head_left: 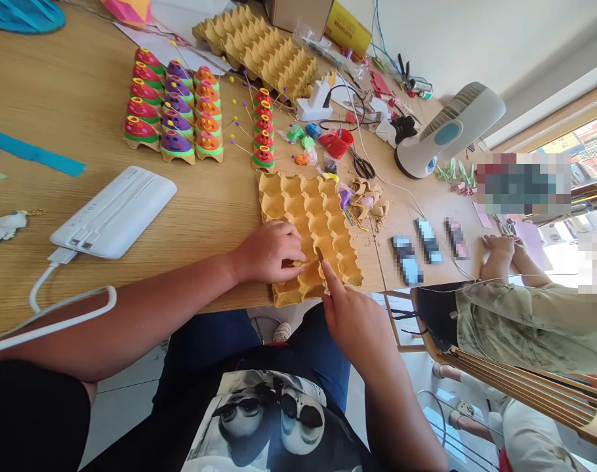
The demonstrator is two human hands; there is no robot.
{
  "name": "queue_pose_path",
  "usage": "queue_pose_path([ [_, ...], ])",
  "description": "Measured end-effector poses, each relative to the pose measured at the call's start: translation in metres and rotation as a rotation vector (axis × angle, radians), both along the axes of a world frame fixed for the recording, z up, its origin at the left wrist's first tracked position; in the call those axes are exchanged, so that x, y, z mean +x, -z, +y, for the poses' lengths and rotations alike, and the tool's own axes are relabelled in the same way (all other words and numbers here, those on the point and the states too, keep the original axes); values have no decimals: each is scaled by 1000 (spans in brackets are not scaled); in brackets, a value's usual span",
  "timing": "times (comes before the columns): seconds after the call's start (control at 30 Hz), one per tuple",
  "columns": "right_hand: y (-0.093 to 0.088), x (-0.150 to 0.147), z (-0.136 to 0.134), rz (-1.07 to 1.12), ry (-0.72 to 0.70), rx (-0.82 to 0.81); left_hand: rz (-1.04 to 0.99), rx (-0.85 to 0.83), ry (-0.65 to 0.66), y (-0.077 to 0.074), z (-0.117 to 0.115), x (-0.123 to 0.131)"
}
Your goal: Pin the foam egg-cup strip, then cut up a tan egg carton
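Note:
A yellow cardboard egg tray (323, 226) lies at the table's front edge, its cups facing up. My left hand (273, 252) rests on its left side, fingers curled over the cups and holding it down. In my right hand (350, 314) is a small knife (320, 254), most of it hidden by the palm. My index finger stretches along it, and its dark tip touches the tray between cups. Beyond the tray stand painted egg-carton strips: red and green (142, 111), purple (178, 124), orange (208, 118), and another red one (264, 141).
A larger egg tray (259, 49) lies at the back. Left is a white power bank (114, 213) with a cable. Right are scissors (362, 164), a red cup (340, 143), carton scraps (370, 196), a fan (446, 131) and blurred phones (407, 259). Another person's hands (505, 246) rest at the far right.

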State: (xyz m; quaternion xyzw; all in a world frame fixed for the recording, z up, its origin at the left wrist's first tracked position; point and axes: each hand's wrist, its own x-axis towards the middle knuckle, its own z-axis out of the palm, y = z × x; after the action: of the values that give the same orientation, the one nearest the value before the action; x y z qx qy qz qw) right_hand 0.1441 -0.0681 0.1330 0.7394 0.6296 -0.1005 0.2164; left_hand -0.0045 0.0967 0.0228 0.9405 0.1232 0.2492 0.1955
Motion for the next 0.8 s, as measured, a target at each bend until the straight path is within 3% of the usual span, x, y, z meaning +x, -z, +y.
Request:
queue_pose_path([
  [0.27,3,-2,-9,-8,15,8,-10,53,-39,-2,-4,-1],
  [0.6,-5,-5,-13,-19,22,-34,-13,-5,-35,2,-2,0],
  [0.8,-8,-5,-4,-3,23,-45,-19,-19,-28,2,-1,0],
])
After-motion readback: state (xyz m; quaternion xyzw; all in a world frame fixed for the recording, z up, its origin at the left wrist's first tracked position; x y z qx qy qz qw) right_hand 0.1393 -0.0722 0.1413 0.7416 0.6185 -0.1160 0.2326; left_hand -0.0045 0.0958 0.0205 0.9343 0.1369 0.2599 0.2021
